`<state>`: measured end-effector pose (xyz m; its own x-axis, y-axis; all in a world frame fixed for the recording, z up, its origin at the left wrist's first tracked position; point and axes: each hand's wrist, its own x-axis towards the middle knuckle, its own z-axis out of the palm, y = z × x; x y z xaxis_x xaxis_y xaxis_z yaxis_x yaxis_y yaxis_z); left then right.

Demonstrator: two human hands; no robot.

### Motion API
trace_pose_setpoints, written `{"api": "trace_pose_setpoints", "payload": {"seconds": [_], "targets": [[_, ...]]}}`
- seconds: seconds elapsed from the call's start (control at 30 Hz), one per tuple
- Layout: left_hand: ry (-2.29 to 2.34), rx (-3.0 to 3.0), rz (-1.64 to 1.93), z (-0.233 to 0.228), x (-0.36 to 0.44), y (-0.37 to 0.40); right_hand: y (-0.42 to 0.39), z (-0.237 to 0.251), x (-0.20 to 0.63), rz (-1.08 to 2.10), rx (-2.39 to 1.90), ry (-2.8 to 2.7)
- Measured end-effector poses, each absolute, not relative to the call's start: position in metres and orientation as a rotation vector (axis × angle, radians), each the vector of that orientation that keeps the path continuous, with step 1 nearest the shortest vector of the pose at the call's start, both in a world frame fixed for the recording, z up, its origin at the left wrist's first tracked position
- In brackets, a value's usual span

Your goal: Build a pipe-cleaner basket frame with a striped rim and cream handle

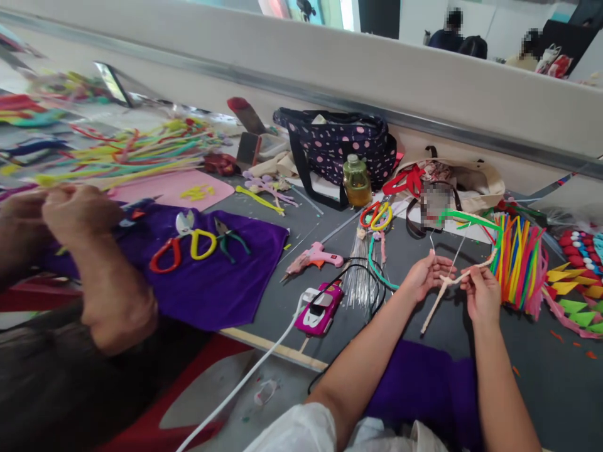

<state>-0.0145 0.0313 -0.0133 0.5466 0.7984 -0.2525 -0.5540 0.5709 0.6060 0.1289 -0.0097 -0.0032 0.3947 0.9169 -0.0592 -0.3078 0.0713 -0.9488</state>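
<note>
Both hands hold one pale fuzzy stick (445, 289) just above the gray table (541, 370). The left hand (426, 275) pinches its middle. The right hand (481, 294) pinches its far end. Bright sticks (518, 260) stand just beside the right hand. A pink glue gun (315, 257) lies to the left.

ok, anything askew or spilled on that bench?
Nothing spilled or broken. Small paper scraps litter the grey table by the right hand; both it and the left hand hold a cream pipe-cleaner piece.
</note>
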Motion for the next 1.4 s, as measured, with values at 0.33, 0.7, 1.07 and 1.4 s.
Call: {"api": "trace_pose_setpoints", "payload": {"seconds": [0.33, 0.7, 1.07, 1.4], "targets": [[0.717, 0.86, 0.889, -0.002, -0.008, 0.02, -0.007, -0.002, 0.145, 0.994, -1.08, -0.56], [0.749, 0.962, 1.013, -0.003, -0.001, 0.016, -0.008, 0.0, 0.142, 0.823, -1.134, -0.656], [0.773, 0.808, 1.052, -0.002, 0.0, 0.016, -0.008, 0.0, 0.14, 0.899, -1.156, -0.646], [0.784, 0.768, 1.062, -0.008, 0.004, 0.016, -0.006, -0.006, 0.14, 0.899, -1.182, -0.645]]}}
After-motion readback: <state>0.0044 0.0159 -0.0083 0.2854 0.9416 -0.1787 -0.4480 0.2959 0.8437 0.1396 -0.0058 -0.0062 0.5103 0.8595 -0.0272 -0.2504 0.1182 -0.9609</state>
